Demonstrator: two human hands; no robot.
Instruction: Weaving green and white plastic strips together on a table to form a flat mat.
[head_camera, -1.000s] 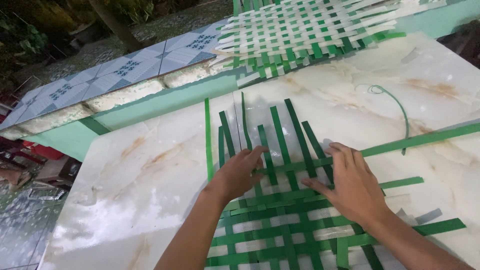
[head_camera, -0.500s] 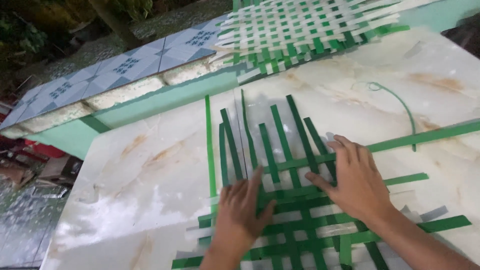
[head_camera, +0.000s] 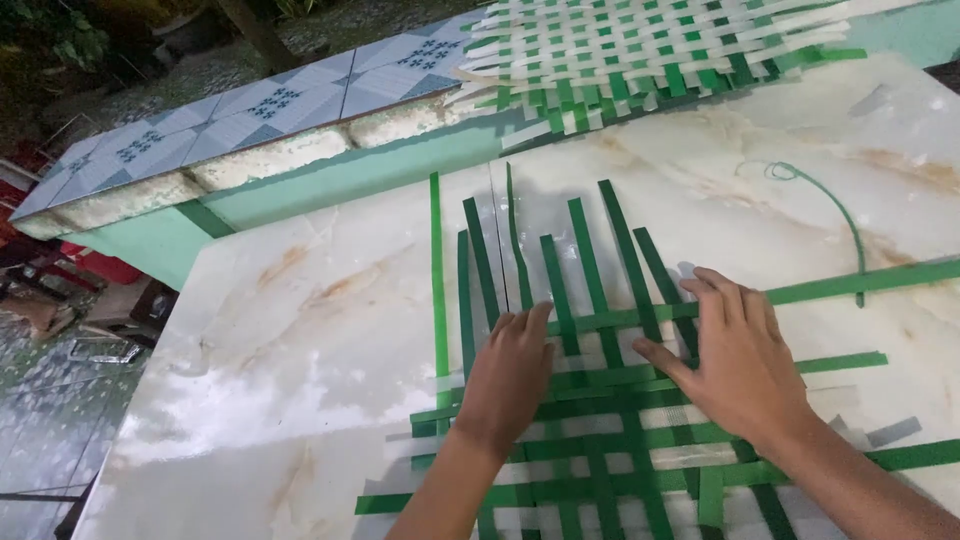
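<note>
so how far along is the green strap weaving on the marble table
Done: the near part of the green plastic strap mat is interlaced, with several crosswise straps woven through the upright ones. In hand: the left hand and right hand press flat on the weave at its upper woven edge. Left: the upright strap ends beyond the hands lie loose and unwoven on the white marble tabletop. A finished green-and-white woven mat lies further back.

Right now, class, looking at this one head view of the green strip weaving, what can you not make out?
- Crossings of the green woven strips under the left hand and right hand: the hands cover them.
- The weave's near end: cut off by the bottom edge.
- The far white-and-green mat: its top runs past the upper edge.
- The thin curled strip: too thin to tell its end.
</note>
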